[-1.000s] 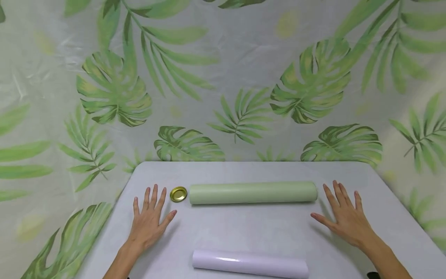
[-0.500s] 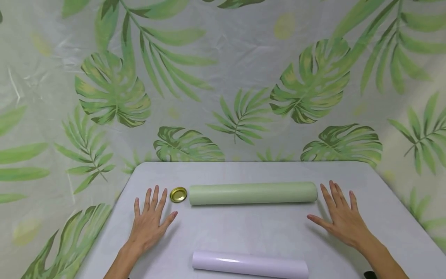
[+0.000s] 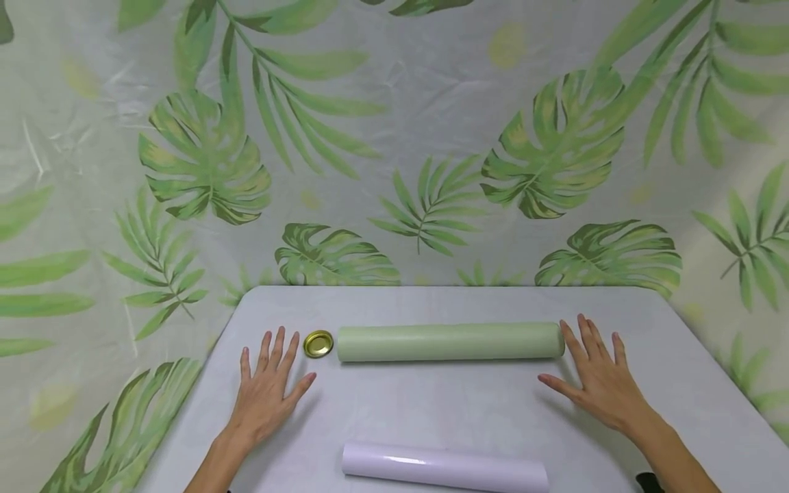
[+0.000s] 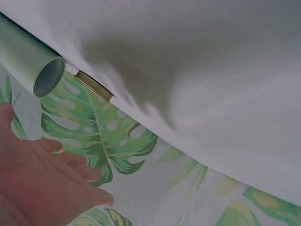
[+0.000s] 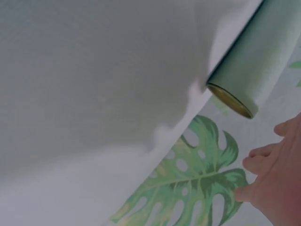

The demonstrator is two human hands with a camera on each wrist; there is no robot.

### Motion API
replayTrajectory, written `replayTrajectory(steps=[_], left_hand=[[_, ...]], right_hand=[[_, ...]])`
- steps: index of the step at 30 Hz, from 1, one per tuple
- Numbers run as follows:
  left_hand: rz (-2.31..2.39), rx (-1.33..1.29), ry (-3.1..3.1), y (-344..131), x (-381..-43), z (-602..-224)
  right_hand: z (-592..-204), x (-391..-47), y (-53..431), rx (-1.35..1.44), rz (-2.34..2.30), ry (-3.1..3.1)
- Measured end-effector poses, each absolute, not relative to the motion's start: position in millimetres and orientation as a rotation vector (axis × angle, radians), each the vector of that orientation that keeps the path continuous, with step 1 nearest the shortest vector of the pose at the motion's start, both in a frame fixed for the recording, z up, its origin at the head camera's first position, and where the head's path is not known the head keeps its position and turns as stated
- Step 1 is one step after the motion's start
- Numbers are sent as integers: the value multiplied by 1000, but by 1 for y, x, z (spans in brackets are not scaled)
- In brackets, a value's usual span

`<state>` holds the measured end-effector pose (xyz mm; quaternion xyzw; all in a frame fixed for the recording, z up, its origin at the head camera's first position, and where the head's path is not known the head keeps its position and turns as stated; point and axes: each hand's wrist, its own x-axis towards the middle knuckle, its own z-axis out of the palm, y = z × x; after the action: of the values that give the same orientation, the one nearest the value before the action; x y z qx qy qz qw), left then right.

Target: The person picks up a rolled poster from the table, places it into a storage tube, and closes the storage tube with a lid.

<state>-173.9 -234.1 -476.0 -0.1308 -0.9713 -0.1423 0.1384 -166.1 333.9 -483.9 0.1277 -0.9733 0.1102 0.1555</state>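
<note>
A pale green cardboard tube point(image 3: 450, 342) lies across the far part of the table. Its left end is uncovered and hollow in the left wrist view, where the tube point(image 4: 28, 61) points at the viewer. In the right wrist view a gold cap point(image 5: 230, 100) closes the other end. A round gold lid point(image 3: 318, 344) rests by the tube's left end. Nearer lies a glossy lilac roll point(image 3: 444, 467). My left hand point(image 3: 261, 397), fingers spread, hovers left of the lid, holding nothing. My right hand point(image 3: 607, 387) is also spread, its index fingertip close to the tube's right end; contact is unclear.
The white table point(image 3: 431, 404) has rounded far corners. Behind it hangs a leaf-patterned sheet point(image 3: 425, 137), which also covers both sides. Shadows of both hands fall on the tabletop.
My right hand has drifted left, closer to the green tube's right end. The left hand, tube, lid and lilac roll stay nearly where they were.
</note>
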Motion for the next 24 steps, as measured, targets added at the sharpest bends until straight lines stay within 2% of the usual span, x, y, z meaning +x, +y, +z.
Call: replayTrajectory(steps=[24], left_hand=[[-421, -393, -2817, -225, -176, -473]], right_hand=[[-484, -185, 304, 414, 361, -2803]])
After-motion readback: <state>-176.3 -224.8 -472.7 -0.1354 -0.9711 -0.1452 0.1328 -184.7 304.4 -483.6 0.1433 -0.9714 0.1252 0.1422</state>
